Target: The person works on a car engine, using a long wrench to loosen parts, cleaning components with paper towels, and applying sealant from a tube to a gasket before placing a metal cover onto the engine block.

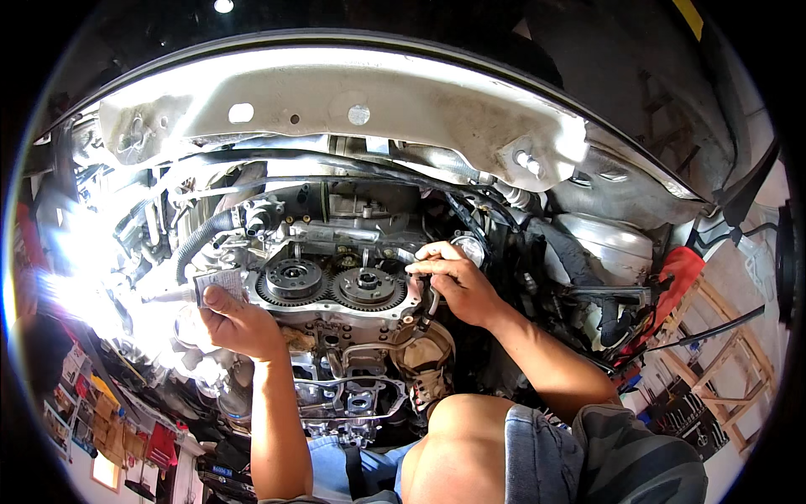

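My left hand (239, 326) is closed around a tube (222, 287), with its pale tapered nozzle pointing left into the glare. The tube is beside the left camshaft gear (294, 279) of an exposed engine. My right hand (457, 286) reaches in from the right, its fingers bent and apart. Its fingertips touch the metal rim of the gear housing (410, 304), just right of the right camshaft gear (368, 286). I see nothing held in that hand, though its palm side is hidden.
A body panel (336, 92) arches over the engine. Black cables (336, 160) and a ribbed hose (201, 239) run behind and left of the gears. Strong glare covers the left side. My bare knee (457, 441) rises close below the engine. A wooden frame (730, 378) stands at right.
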Demonstrator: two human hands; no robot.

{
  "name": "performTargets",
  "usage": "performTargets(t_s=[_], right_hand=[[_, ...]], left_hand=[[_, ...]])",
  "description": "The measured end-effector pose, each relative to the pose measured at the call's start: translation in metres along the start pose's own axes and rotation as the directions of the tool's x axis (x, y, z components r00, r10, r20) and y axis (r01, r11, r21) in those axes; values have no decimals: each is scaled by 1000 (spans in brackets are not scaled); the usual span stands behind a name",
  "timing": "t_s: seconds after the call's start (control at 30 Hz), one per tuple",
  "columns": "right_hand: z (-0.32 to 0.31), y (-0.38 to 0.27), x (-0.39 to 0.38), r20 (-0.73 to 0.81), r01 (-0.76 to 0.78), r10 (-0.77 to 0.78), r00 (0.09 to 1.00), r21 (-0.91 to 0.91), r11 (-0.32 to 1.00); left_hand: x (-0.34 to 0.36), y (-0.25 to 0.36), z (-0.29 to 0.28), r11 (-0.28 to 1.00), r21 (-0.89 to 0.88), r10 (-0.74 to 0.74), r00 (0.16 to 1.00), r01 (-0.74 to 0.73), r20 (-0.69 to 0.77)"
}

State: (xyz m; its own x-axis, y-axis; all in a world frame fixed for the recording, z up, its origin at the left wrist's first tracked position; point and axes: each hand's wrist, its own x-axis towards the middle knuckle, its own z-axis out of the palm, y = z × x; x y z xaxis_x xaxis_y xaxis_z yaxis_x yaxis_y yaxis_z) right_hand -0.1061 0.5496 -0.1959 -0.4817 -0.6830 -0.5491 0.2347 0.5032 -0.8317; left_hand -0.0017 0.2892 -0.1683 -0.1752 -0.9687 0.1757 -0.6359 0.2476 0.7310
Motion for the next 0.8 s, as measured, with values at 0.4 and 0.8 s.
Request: performTargets(t_s=[0.4, 0.8], right_hand=[[-1, -5, -2, 28, 70, -66, 997, -139, 988], [1, -9, -5, 14, 36, -33, 999, -232, 972]], left_hand=[[0, -2, -2, 1000, -7, -20, 1000, 21, 19], [1, -1, -4, 999, 9, -49, 998, 49, 34]])
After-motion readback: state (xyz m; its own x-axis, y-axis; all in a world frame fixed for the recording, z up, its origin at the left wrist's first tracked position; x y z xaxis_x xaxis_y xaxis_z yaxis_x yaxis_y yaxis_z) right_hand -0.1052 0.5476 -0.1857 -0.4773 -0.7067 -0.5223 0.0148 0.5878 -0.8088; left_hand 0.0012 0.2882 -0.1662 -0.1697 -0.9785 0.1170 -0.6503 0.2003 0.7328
